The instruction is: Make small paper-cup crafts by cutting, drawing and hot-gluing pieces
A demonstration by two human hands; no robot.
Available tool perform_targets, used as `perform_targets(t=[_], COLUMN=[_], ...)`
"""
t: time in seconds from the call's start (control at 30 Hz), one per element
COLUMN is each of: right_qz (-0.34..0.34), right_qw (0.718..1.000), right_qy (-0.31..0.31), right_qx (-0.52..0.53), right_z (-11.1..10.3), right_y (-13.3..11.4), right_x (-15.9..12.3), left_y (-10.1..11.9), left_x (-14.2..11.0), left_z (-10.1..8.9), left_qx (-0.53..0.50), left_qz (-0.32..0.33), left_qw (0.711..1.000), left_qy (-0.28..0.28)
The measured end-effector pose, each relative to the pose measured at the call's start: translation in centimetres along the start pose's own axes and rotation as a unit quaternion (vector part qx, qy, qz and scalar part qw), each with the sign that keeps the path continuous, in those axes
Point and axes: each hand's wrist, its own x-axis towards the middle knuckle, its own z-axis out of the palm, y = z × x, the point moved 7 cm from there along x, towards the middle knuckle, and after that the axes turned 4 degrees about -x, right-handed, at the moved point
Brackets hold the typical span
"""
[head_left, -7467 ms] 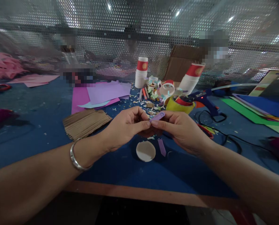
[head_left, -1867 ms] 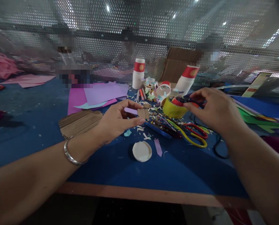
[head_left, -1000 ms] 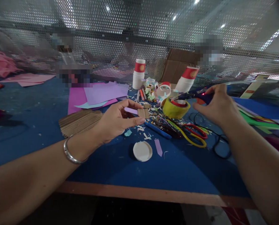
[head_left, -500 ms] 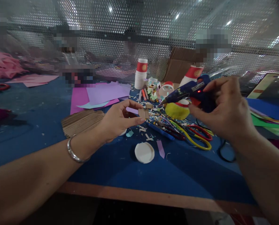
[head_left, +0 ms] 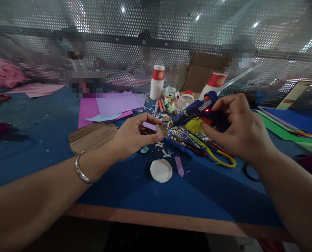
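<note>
Between the thumb and fingers of my left hand is a small piece of brown cardboard. My right hand grips a dark blue glue gun with a red light glowing on its side. The gun's nozzle points left and down, at the edge of the cardboard piece; whether it touches I cannot tell. Below my left hand a shallow white paper cup bottom lies on the blue table. A purple paper strip with a pointed end is beside it.
Corrugated cardboard and purple paper sheets lie left. Yellow-handled scissors, pliers and paper scraps are in the middle. Stacked paper cups stand at the back before a perforated metal screen. Coloured sheets lie right.
My right hand has moved left and slightly down, bringing the glue gun's nozzle to the cardboard piece. My left hand has shifted only slightly, and the piece has turned a little.
</note>
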Motion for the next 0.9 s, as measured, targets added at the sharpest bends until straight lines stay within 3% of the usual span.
perform_targets(t=[0.9], right_qz=[-0.035], right_qw=[0.999], right_qy=[-0.019], right_qx=[-0.008], right_z=[0.08], right_y=[-0.17], right_x=[0.12], left_y=[0.01], left_x=[0.1], left_z=[0.1], left_qx=[-0.021], left_qz=[-0.004], left_qw=[1.0], left_qy=[0.008])
